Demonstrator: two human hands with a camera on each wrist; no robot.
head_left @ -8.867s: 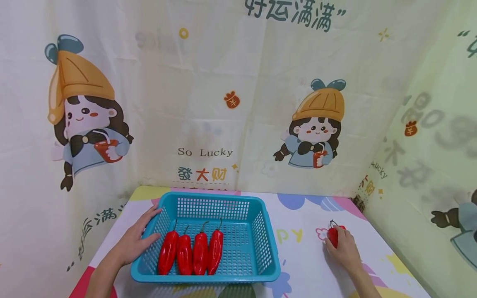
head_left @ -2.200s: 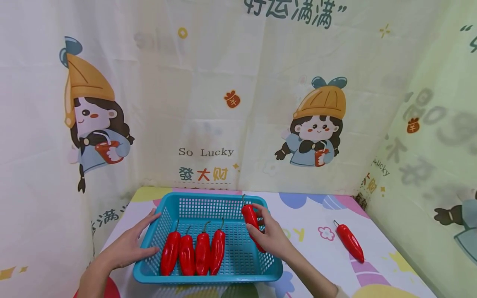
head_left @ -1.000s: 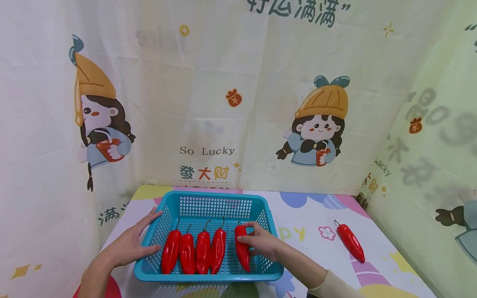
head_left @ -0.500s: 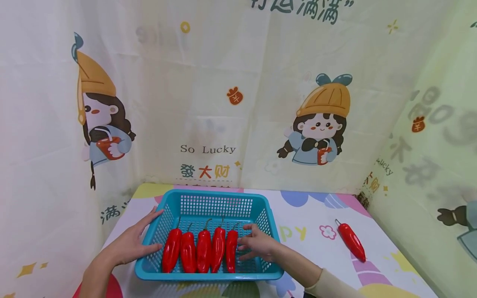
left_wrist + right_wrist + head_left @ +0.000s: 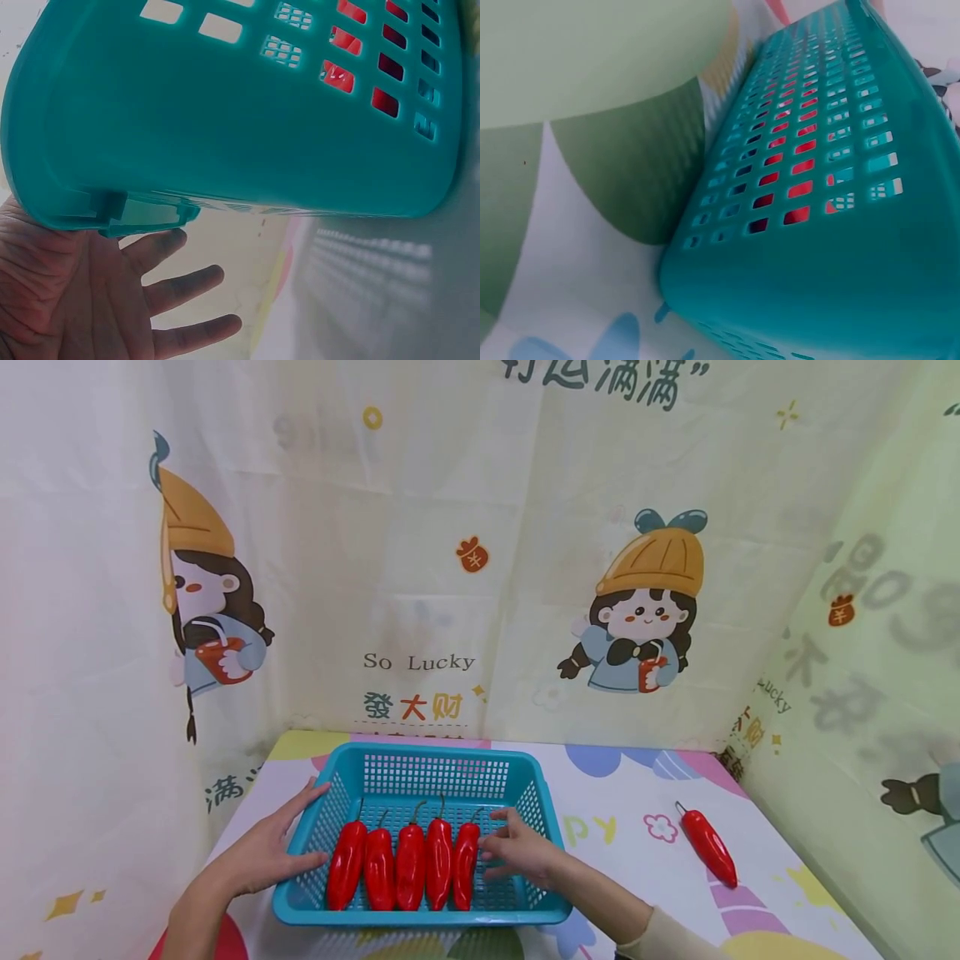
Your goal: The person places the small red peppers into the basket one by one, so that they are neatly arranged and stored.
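A turquoise plastic basket [image 5: 420, 917] with lattice walls stands on the table and holds several red chili peppers in a row, stems pointing away. My left hand [image 5: 258, 853] rests at the basket's left rim; in the left wrist view its fingers [image 5: 184, 289] are straight and spread beside the rim. Inside the basket, my right hand [image 5: 525, 852] is just right of the rightmost chili pepper [image 5: 466, 864]. Its fingers are loosely bent, with the fingertips close to that pepper and not wrapped around it. In the right wrist view, the basket wall hides the right hand.
Another red chili pepper [image 5: 708, 847] lies on the patterned tabletop [image 5: 630, 893], well to the right of the basket. Printed cloth curtains [image 5: 420, 568] hang behind the table and along both sides.
My right hand has brought a chili pepper from the table's right side into the basket, set it beside the row and let it go. The left hand stays at the rim.
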